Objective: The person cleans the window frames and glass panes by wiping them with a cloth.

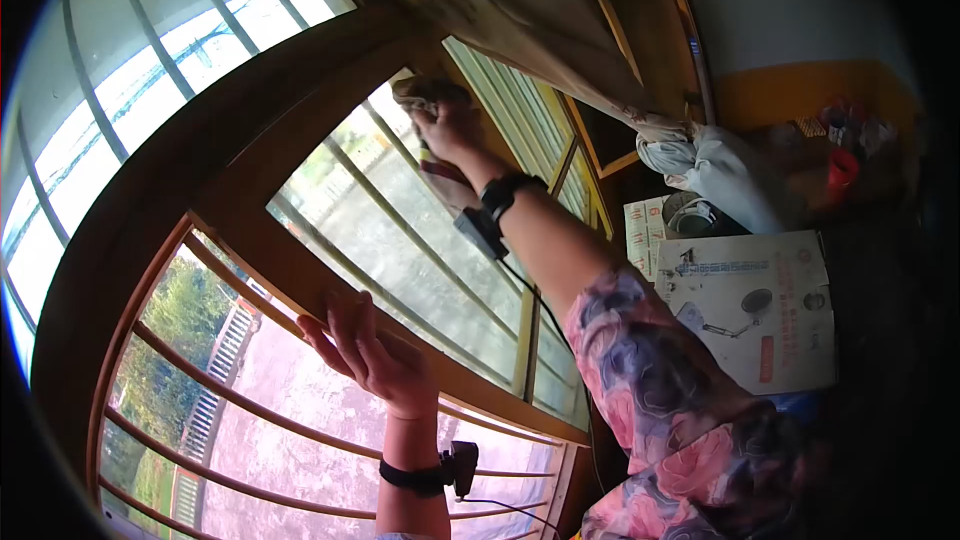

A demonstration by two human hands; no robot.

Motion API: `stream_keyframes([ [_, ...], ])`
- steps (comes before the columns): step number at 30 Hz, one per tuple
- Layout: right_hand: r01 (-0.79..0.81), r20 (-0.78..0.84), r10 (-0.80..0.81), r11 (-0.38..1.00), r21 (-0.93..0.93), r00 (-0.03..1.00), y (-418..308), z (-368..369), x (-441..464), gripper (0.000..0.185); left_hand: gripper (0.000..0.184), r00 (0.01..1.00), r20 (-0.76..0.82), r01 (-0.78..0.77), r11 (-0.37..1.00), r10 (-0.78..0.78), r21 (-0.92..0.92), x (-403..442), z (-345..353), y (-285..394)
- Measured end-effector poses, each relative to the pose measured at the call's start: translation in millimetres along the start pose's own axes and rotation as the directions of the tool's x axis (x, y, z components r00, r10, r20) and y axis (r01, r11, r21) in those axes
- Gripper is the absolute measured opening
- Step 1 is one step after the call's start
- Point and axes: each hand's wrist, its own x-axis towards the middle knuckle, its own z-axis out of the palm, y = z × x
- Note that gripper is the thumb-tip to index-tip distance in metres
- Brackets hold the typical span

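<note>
My right hand (452, 130) is closed on a dark brown cloth (428, 97), whose striped end hangs below the wrist. It presses the cloth near the upper corner of a glass pane (390, 210) in a wooden window frame (300, 290). Lower down, my left hand (370, 355) rests against the lower wooden rail of that frame, fingers apart and holding nothing. Both wrists wear black straps with small devices and cables.
Metal bars (270, 396) cross the window opening. A brown curtain (520, 20) hangs at the top, knotted to a pale cloth (720, 170). To the right are a cardboard box (745, 310) with a lamp picture and a red cup (842, 169).
</note>
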Motion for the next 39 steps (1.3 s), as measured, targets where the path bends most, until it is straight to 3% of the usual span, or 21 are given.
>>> stream_keyframes([
  [3, -0.102, 0.182, 0.096, 0.994, 0.025, 0.979, -1, -13, -6, 0.034, 0.029, 1.000, -0.005, -0.009, 1.000, 0.009, -0.007, -2, 1, -3],
  [4, -0.032, 0.213, 0.047, 0.997, -0.075, 0.976, -24, -28, -27, 0.030, 0.027, 1.000, -0.016, -0.013, 1.000, 0.013, -0.021, -4, 1, -5],
  [5, 0.314, 0.024, -0.315, 0.948, 0.050, 0.949, -23, -25, -51, 0.030, 0.025, 0.999, -0.030, -0.021, 0.999, 0.020, -0.041, -3, 3, -6],
  [6, 0.400, -0.015, -0.402, 0.908, 0.120, 0.916, -54, -50, -77, 0.035, 0.022, 1.000, -0.018, -0.025, 0.999, 0.024, -0.048, -1, 2, -4],
  [8, 0.512, 0.108, -0.532, 0.842, 0.173, 0.840, -94, -88, -104, 0.038, 0.019, 1.000, -0.020, -0.013, 0.998, 0.011, -0.067, -2, 2, -6],
  [11, 0.289, 0.086, -0.318, 0.924, 0.250, 0.944, -80, -60, -73, 0.040, 0.021, 1.000, 0.009, 0.004, 0.999, -0.003, -0.040, -7, 1, -9],
  [13, 0.231, -0.068, -0.226, 0.970, 0.073, 0.972, -42, -17, -22, 0.038, 0.020, 1.000, 0.027, -0.002, 1.000, 0.003, -0.022, -8, 0, -9],
  [14, 0.143, 0.011, -0.144, 0.987, 0.071, 0.990, -24, -7, 4, 0.037, 0.017, 1.000, 0.023, -0.021, 1.000, 0.021, -0.011, -7, 0, -7],
  [16, 0.137, -0.037, -0.136, 0.990, 0.033, 0.990, 6, 10, 29, 0.036, 0.018, 0.998, 0.038, -0.042, 0.999, 0.041, 0.006, -5, -1, -7],
  [17, 0.224, -0.161, -0.223, 0.975, -0.011, 0.962, 21, 19, 32, 0.036, 0.018, 0.998, 0.036, -0.055, 0.998, 0.055, 0.011, -3, -1, -7],
  [19, 0.169, -0.086, -0.164, 0.984, 0.050, 0.983, 33, 22, 18, 0.045, 0.019, 0.999, 0.001, -0.049, 0.998, 0.049, -0.034, -4, 1, -6],
  [21, -0.084, 0.094, 0.105, 0.976, -0.201, 0.990, 40, 10, -13, 0.044, 0.020, 0.999, -0.007, -0.039, 0.998, 0.039, -0.049, -3, 2, -4],
  [23, 0.231, -0.223, -0.203, 0.967, 0.110, 0.954, 51, 5, -43, 0.038, 0.021, 1.000, -0.005, -0.030, 0.999, 0.030, -0.025, -3, 2, -3],
  [24, 0.061, -0.038, -0.057, 0.991, 0.119, 0.998, 46, 1, -51, 0.030, 0.021, 1.000, 0.003, -0.023, 1.000, 0.023, 0.004, -3, 2, -3],
  [25, 0.063, -0.040, -0.058, 0.990, 0.128, 0.998, 39, 3, -50, 0.030, 0.021, 1.000, 0.000, -0.028, 1.000, 0.028, 0.012, -2, 2, -2],
  [27, -0.098, 0.268, 0.006, 0.938, 0.331, 0.963, -15, -21, -41, 0.028, 0.020, 0.998, -0.021, -0.055, 0.998, 0.055, -0.004, -1, 2, -1],
  [29, 0.294, 0.068, -0.342, 0.880, 0.373, 0.937, -77, -53, -52, 0.028, 0.018, 0.997, -0.026, -0.077, 0.997, 0.076, -0.014, 1, 3, -3],
  [31, 0.496, 0.042, -0.554, 0.774, 0.394, 0.832, -99, -69, -81, 0.033, 0.016, 0.995, -0.023, -0.096, 0.995, 0.096, -0.028, 0, 2, -3],
  [33, 0.516, 0.175, -0.631, 0.738, 0.436, 0.756, -102, -92, -121, 0.034, 0.011, 0.997, -0.059, -0.062, 0.986, 0.053, -0.153, -1, 4, -3],
  [36, 0.437, 0.246, -0.560, 0.799, 0.414, 0.791, -93, -107, -153, 0.029, 0.011, 0.994, -0.059, -0.101, 0.989, 0.095, -0.105, 0, 3, -4],
  [39, 0.415, 0.303, -0.559, 0.804, 0.426, 0.772, -82, -83, -119, 0.031, 0.012, 0.989, -0.056, -0.144, 0.977, 0.137, -0.159, -2, 2, -13],
])
